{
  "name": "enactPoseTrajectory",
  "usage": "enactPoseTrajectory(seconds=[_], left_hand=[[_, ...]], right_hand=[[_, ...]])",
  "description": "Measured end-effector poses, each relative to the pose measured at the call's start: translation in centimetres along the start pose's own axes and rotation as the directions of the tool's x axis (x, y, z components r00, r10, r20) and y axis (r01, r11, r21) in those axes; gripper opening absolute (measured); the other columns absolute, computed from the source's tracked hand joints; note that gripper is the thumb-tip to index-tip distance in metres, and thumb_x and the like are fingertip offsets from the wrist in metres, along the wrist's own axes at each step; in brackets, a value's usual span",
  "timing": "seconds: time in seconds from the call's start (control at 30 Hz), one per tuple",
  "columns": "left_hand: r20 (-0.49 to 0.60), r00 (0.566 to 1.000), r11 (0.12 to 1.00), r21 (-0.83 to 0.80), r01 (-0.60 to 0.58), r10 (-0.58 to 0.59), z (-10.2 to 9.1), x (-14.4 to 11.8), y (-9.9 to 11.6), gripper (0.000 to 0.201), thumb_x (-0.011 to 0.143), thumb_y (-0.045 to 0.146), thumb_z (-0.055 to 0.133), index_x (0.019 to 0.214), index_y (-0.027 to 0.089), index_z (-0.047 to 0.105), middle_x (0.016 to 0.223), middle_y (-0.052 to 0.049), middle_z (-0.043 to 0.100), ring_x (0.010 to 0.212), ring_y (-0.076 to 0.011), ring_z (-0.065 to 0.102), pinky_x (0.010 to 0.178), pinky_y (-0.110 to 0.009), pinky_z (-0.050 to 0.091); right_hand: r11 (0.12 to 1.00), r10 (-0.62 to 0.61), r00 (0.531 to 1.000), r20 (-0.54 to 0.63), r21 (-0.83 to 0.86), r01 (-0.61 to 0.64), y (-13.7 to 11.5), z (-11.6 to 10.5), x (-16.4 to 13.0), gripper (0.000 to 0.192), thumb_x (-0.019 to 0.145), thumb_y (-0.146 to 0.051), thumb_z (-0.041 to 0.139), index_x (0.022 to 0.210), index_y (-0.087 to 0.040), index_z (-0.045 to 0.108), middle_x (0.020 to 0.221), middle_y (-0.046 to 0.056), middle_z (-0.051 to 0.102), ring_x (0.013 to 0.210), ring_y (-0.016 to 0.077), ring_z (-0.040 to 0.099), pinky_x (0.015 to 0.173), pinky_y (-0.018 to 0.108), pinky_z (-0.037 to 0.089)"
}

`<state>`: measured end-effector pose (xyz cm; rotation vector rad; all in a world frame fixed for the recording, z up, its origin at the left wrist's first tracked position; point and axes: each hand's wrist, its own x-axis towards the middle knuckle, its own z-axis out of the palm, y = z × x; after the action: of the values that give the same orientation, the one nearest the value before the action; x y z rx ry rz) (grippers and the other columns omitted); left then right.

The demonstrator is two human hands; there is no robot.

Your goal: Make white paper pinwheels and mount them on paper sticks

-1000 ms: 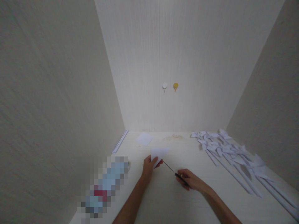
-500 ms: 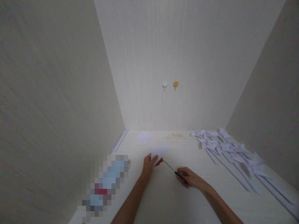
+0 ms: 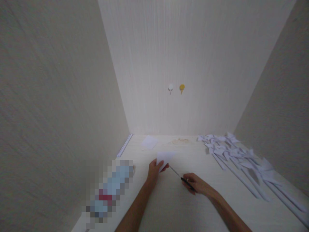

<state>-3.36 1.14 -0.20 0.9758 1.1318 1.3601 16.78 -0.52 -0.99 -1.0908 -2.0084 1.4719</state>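
Over pale tabletop (image 3: 169, 209) between walls (image 3: 60, 80), pinches white paper (image 3: 165, 157) at centre in left hand (image 3: 152, 171), under the thumb (image 3: 160, 165), seemingly for steadiness. Grips black-handled tool (image 3: 186, 183) in right hand (image 3: 192, 184), pointing thin blade (image 3: 174, 171) far-left towards the paper; cannot tell if touching. Has pinwheel-like paper shapes (image 3: 219, 150) along the right, perhaps out of the hands' way.

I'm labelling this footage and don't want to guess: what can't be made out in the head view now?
All in the head view:
Held paper: left hand covers its lower part.
Black-handled tool: right hand partly hides the handle.
Object at lower left: pixelated, unidentifiable.
Lowest white stick: near end cut off by the frame edge.
Tan bits at the back: too small to identify.
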Motion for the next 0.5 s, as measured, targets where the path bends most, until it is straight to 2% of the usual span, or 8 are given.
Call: enactPoseTrajectory(seconds=[0.27, 0.5], left_hand=[[0.0, 1.0, 1.0, 0.006, -0.027, 0.027, -0.15, 0.04, -0.27, 0.033, 0.061, 0.036, 0.06, 0.08, 0.009, 0.058, 0.067, -0.01, 0.065, 0.062, -0.0202, 0.062, 0.055, -0.026, 0.046], [-0.007, 1.0, 1.0, -0.006, -0.021, 0.021, -0.06, 0.26, -0.41, 0.03, 0.062, 0.033, 0.06, 0.078, 0.009, 0.058, 0.065, -0.009, 0.065, 0.06, -0.0195, 0.062, 0.055, -0.026, 0.046]], right_hand=[[1.0, -0.003, 1.0, -0.004, -0.011, 0.003, -0.34, 0.0, -0.13, 0.02, 0.07, -0.027, 0.045, 0.054, -0.017, 0.04, 0.036, -0.008, 0.037, 0.033, 0.0047, 0.033, 0.035, 0.017, 0.022], [1.0, 0.003, 1.0, -0.015, 0.001, -0.003, -0.91, 0.05, -0.28, 0.026, 0.072, -0.033, 0.044, 0.052, -0.018, 0.037, 0.036, -0.008, 0.035, 0.032, 0.0039, 0.03, 0.034, 0.017, 0.021]])
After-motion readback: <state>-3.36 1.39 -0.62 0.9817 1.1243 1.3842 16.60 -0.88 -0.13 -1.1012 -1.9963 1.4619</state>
